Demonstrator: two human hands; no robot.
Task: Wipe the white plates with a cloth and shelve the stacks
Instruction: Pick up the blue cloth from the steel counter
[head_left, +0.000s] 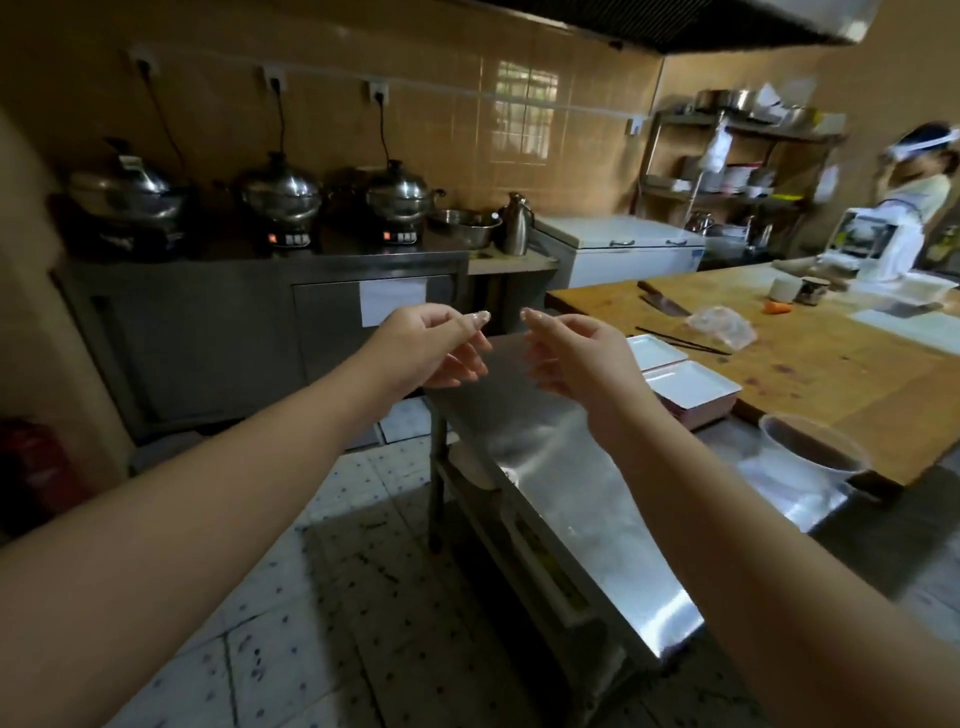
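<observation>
Head camera looked down over a commercial kitchen where three lidded steel pots (280, 195) stood plugged in on a dark steel counter (260, 260) at left, set beneath their wall sockets. At centre the person's left hand (434, 345) and right hand (574, 356) hung side by side above a bare stainless steel worktable (571, 493), fingers loosely curled, holding nothing; no cloth was visible. Just right of the right hand, two stacks of white rectangular plates (685, 382) sat at the worktable's far end, within reach, apparently awaiting wiping. Beyond lay a long wooden prep table (831, 374), where another person (904, 202) worked.
</observation>
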